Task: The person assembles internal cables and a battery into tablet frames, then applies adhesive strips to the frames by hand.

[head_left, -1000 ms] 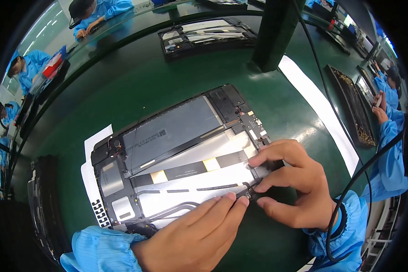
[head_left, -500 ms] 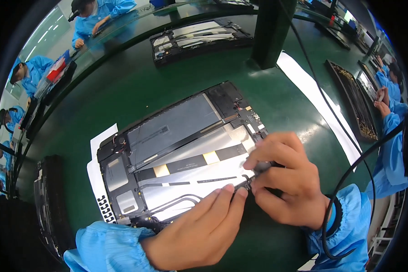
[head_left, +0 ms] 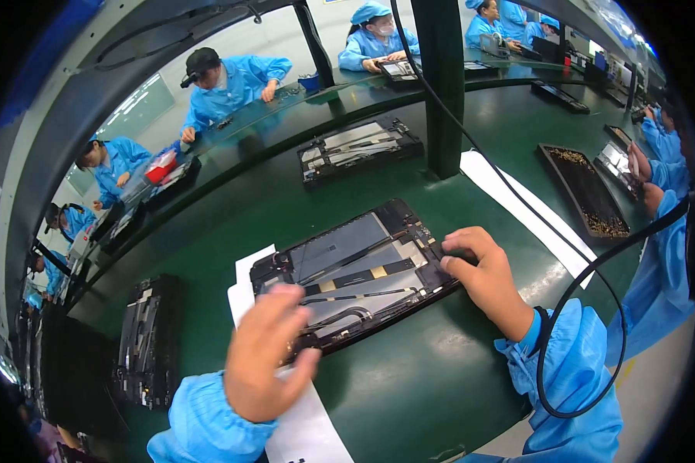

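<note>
An opened tablet [head_left: 363, 270] lies on the green bench, tilted in view, with a grey battery panel, flat black ribbon cables with gold patches and thin black wires exposed. My left hand [head_left: 266, 355] is over the tablet's near left corner, its spread fingers blurred by motion and holding nothing visible. At the right end, my right hand [head_left: 490, 282] has thumb and forefinger closed about the tablet's edge; the other fingertips are hidden. White paper sheets [head_left: 316, 420] stick out from under the tablet.
Another opened tablet [head_left: 363, 150] lies beyond, and a further opened device [head_left: 145, 343] sits to the left. A dark tray of small brass-coloured parts [head_left: 583, 189] stands at right, past a long white sheet [head_left: 517, 204]. A black cable [head_left: 544, 370] loops near my right sleeve. People in blue work around.
My hands have parted from the tablet's near right side: the left moved left and opened, the right went to the right end. The view has tilted up, showing more people.
</note>
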`<state>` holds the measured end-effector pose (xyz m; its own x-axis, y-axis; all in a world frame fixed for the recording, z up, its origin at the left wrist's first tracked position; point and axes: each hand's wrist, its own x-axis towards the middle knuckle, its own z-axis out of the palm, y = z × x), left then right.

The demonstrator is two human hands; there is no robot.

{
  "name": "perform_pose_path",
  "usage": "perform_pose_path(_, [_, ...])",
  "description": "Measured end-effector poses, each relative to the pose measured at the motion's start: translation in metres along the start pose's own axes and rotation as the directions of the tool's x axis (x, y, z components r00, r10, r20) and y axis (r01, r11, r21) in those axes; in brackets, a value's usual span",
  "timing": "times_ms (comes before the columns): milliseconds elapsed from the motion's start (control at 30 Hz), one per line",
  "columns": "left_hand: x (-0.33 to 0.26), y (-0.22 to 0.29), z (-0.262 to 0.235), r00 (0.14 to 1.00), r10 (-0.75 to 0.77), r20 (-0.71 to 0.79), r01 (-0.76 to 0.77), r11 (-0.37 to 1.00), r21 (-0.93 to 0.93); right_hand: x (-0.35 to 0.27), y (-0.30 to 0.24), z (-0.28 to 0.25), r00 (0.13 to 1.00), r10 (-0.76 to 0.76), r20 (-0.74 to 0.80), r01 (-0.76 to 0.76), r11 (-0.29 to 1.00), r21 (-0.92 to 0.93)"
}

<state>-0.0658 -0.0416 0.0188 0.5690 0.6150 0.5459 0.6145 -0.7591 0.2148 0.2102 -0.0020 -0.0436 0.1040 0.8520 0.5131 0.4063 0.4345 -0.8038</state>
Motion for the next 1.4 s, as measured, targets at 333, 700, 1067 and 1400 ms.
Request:
perform_pose_path(333, [-0.064,-0.052,0.033,0.845,-0.531,0.058,0.533,0.831,-0.157,0.002,0.003,0.026,0.998,0.049,0.041,-0.039,0.975,-0.218])
perform_pose_path(700, [-0.116,-0.007,-0.068,0.6,-0.591,-0.539,0.582,0.785,-0.212,0.089,-0.093,0.166,0.947,-0.078,0.31,-0.064,0.905,0.421])
perform_pose_path(1067, [-0.206,-0.042,-0.081,0.067,-0.748,-0.661,0.798,0.438,-0.414,0.068,-0.134,0.414,0.909,-0.269,0.319,0.156,0.928,0.339])
perform_pose_path(1400, [-0.194,-0.042,-0.06,0.279,-0.705,-0.653,0.852,0.495,-0.17,0.055,-0.135,0.434,0.956,-0.146,0.255,0.034,0.917,0.397])
